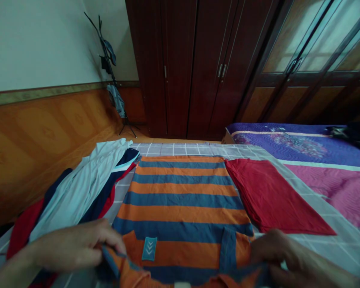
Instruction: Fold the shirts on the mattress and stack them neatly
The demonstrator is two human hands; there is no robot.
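Observation:
An orange and blue striped shirt lies spread flat in front of me, its hem away from me and its collar end at the bottom of the view. A small blue patch with white chevrons shows on it. My left hand pinches the shirt near its left shoulder, and the cloth is lifted there. At the right shoulder, my right hand has its fingers closed on the same shirt. Part of the right hand is blurred.
A folded red garment lies right of the shirt. On the left is a pile of white, navy and red clothes. Beneath is a grey checked cloth. Beyond stand a purple and pink bed, a dark wardrobe and a coat stand.

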